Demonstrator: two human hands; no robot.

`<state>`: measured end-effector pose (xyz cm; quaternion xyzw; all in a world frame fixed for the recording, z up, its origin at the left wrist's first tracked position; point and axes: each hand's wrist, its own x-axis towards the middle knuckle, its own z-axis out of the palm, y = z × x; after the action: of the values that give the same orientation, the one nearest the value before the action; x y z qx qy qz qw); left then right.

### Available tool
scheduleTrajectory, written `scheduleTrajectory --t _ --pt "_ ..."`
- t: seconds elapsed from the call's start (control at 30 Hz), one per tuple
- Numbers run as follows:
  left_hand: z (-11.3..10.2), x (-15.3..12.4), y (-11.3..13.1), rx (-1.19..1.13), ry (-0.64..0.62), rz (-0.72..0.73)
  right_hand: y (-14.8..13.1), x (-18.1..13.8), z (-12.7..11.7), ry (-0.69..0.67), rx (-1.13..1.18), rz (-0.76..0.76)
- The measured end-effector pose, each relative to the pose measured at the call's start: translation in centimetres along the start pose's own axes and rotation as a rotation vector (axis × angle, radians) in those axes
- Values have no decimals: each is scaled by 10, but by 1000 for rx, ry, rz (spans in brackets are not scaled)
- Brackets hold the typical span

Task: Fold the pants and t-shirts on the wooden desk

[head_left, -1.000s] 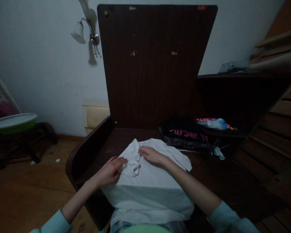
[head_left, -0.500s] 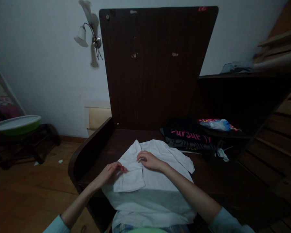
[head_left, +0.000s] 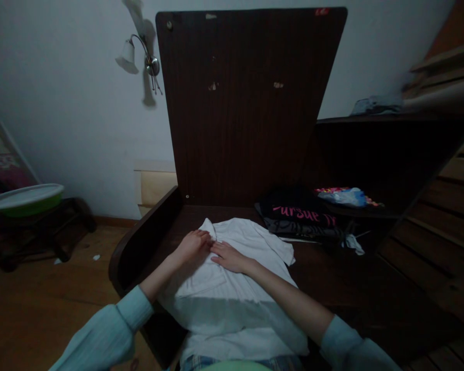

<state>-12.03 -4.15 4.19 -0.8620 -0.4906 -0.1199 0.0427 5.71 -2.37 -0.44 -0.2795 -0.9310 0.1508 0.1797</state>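
Note:
A white T-shirt (head_left: 251, 281) is spread over the dark wooden surface and hangs down over its front edge toward my lap. Its left side is folded inward, with the short sleeve lying over the body. My left hand (head_left: 193, 246) is closed on the fabric near the upper left fold, its fingers bent and together. Just to its right, my right hand (head_left: 232, 257) rests palm down on the shirt, fingers stretched out and thumb apart. The fingertips of both hands nearly meet. The fabric beneath them is hidden.
Dark folded clothes with pink lettering (head_left: 305, 214) lie at the back right, beside a plastic packet (head_left: 344, 197). A tall wooden panel (head_left: 243, 113) rises behind. A raised side rail (head_left: 139, 232) borders the left. A green basin (head_left: 27, 200) sits on a stool farther left.
My left hand has moved up and to the right along the fold, close to my right hand. My right hand has flattened. The shirt's right sleeve has shifted left.

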Motion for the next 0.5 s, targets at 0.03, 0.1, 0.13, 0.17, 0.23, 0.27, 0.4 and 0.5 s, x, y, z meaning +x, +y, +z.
scheduleTrajectory --t 0.03,0.1,0.13,0.17,0.23,0.27,0.4,0.5 --pt "0 15 -2 -2 -4 47 3 1 -2 22 38 -12" --pt "4 40 -6 23 -77 102 10 -2 -7 120 86 42" --pt "7 49 -9 42 -120 112 14 -4 -9 177 89 101" --pt "10 57 -12 63 -155 112 18 -7 -10 221 78 168" --pt "16 67 -18 98 -189 99 26 -15 -12 242 37 255" --pt "18 70 -21 110 -190 93 28 -18 -12 230 16 273" --pt "20 75 -35 174 -192 49 31 -26 -12 162 -53 286" --pt "14 76 -47 223 -169 -6 28 -29 -11 116 -99 326"
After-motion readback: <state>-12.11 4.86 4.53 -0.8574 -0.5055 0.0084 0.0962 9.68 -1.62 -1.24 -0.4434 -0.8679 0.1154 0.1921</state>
